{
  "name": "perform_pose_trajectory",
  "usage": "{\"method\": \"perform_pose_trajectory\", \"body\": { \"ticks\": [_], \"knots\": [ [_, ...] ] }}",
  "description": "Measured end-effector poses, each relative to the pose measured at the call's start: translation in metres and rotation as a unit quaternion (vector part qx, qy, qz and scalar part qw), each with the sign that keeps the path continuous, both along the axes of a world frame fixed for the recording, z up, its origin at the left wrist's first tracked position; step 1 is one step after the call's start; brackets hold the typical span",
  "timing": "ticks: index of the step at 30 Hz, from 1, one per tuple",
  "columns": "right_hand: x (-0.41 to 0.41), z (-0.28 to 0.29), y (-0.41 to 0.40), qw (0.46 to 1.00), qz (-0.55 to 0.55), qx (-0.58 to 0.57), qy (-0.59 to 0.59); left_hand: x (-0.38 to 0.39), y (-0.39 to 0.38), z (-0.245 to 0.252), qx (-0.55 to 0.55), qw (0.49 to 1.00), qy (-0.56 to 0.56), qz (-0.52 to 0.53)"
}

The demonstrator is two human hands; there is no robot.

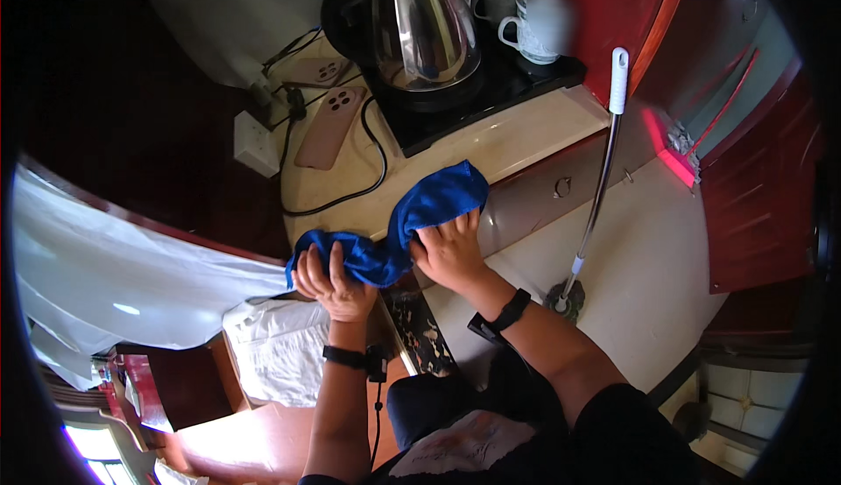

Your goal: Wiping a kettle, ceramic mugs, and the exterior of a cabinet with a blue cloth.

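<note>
A blue cloth (437, 194) stretches between my two hands along the front edge of a beige countertop (499, 140). My left hand (336, 288) grips the bunched left part of it, close to the counter's left corner. Farther right, my right hand (453, 248) has hold of the other part, its fingertips tucked under the fabric. Behind the cloth a pinkish phone (330, 127) lies camera side up beside a black power cable (378, 183). A steel and black electric kettle (426, 31) stands on a black tray (453, 115) at the back.
A white power strip (255, 143) and another phone (315, 71) lie at the counter's left. A patterned white cup (535, 41) stands by the kettle. To the right, a mop (598, 189) stands on the floor, with a pink broom (680, 164) beyond. White sheeting (131, 275) hangs at left.
</note>
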State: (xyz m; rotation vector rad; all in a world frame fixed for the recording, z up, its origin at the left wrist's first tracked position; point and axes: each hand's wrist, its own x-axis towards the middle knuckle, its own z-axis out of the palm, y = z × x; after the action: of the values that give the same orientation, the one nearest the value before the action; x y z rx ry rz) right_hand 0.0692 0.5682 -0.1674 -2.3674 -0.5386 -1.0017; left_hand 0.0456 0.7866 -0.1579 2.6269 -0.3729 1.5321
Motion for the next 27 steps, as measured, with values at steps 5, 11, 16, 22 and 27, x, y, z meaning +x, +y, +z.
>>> {"method": "perform_pose_trajectory", "body": {
  "ticks": [5, 11, 16, 22, 27],
  "knots": [
    [0.022, -0.035, 0.011, 0.994, -0.012, 0.043, -0.103, 0.023, 0.005, -0.018, 0.040, 0.991, -0.124, 0.021],
    [0.043, -0.069, 0.009, 0.989, -0.013, -0.017, -0.145, 0.026, 0.007, -0.045, 0.014, 0.988, -0.132, 0.074],
    [0.058, -0.107, 0.020, 0.953, -0.037, 0.019, -0.301, 0.034, 0.008, -0.097, 0.017, 0.978, -0.194, 0.081],
    [0.056, -0.143, 0.025, 0.955, -0.039, -0.022, -0.293, 0.026, 0.002, -0.152, -0.044, 0.988, -0.139, 0.056],
    [0.052, -0.197, 0.020, 0.975, 0.001, -0.035, -0.219, 0.014, 0.008, -0.204, -0.019, 0.996, -0.060, 0.063]
  ]
}}
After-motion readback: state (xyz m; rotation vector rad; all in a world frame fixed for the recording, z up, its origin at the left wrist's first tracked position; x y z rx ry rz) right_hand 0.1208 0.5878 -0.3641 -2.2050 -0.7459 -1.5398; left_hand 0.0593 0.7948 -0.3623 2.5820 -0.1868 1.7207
